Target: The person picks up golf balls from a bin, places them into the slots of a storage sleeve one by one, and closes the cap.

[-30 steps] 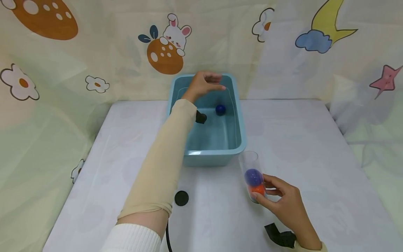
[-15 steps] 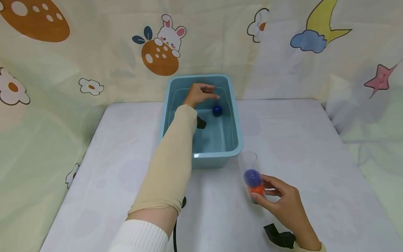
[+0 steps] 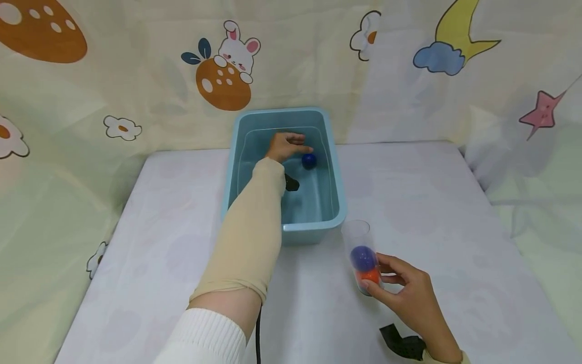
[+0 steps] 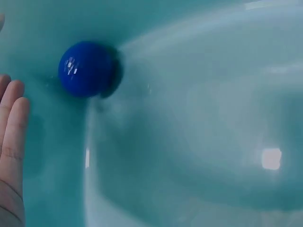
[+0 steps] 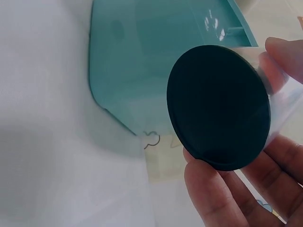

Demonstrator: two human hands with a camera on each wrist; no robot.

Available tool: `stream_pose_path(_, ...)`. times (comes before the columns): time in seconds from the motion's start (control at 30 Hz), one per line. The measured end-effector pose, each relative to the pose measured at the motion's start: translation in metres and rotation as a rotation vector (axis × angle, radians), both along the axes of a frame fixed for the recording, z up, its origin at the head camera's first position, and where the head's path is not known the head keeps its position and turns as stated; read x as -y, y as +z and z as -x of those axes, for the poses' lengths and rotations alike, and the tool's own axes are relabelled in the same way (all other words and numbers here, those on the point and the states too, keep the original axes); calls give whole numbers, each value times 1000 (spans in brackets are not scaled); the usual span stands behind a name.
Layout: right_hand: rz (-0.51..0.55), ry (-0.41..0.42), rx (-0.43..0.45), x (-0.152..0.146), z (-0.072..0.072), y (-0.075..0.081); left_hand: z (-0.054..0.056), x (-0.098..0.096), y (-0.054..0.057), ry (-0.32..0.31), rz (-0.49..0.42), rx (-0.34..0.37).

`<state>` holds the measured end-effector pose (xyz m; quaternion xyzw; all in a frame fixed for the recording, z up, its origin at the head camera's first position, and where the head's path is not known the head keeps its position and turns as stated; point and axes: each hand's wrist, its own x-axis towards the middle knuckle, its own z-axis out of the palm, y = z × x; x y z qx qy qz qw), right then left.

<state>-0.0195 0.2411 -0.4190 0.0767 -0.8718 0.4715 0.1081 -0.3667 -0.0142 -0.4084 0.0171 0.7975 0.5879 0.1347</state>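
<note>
My left hand reaches down inside the light blue bin, its fingers loosely extended and holding nothing. Just beside its thumb lies a shiny dark blue ball on the bin floor. In the left wrist view, a gap shows between the fingers and that blue ball. My right hand grips a clear cylindrical cup near its lower end, thumb and fingers on opposite sides. Inside it, a purple-blue ball sits on top of an orange one. The right wrist view shows the cup's dark round base.
The bin stands at the back of the white-covered table, against a cartoon-printed cloth backdrop. A black cable runs beside the left sleeve. The cup is just in front of the bin's near right corner.
My left hand has lowered into the bin and come closer to the blue ball. The left sleeve now covers a black disc seen earlier on the table. My right hand keeps its grip on the cup.
</note>
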Motion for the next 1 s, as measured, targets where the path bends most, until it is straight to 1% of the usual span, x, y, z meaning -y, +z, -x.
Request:
stream_pose_path(0.17, -12, -4, 11, 0, -1, 3, 4, -8, -11, 4, -11, 25)
stream_pose_path(0.33, -15, -3, 17, -2, -1, 4, 7, -10, -21, 18, -22, 39)
stream_pose_path(0.4, -19, -4, 17, -2, 0, 4, 7, -10, -23, 28, -13, 39)
stream_pose_path(0.43, -22, -5, 17, -3, 0, 4, 1, -10, -15, 31, -7, 54)
stream_pose_path(0.63, -22, 7, 7, -4, 3, 3, 1, -11, -21, 51, 19, 58)
stream_pose_path(0.67, -22, 9, 4, -5, 3, 3, 8, -12, -32, 54, 21, 47)
stream_pose_path(0.83, -32, 12, 7, -6, 4, 0, 11, -13, -41, 51, 39, 59)
stream_pose_path(1.0, -44, 22, 2, -7, 5, -4, 14, -12, -46, 44, 77, 84)
